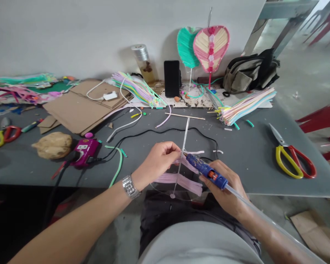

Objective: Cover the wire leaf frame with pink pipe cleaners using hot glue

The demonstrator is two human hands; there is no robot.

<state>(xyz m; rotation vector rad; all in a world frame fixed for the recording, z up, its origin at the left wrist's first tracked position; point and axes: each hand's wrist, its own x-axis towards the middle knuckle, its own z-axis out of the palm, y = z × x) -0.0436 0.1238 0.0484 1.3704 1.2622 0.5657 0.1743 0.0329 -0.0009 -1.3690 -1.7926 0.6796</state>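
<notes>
A grey table [250, 165] runs across the frame in front of a white wall, with a dark bag [250, 71] at the upper right, a pink heart-shaped fan [211, 49] and a black phone [172, 79] at the upper middle, and flattened cardboard [77, 110] at the upper left. Yellow-and-red scissors [291, 161] lie toward the table's right end. At lower centre, above the person's lap, the left hand [156, 163] is closed in a pinch on a thin T-shaped stick frame [183, 154] that carries pink pipe cleaners [178, 179]. The right hand [222, 187] wraps firmly around a blue glue gun [206, 170], its nozzle just beside the frame. A metal watch [130, 186] circles the left wrist.
</notes>
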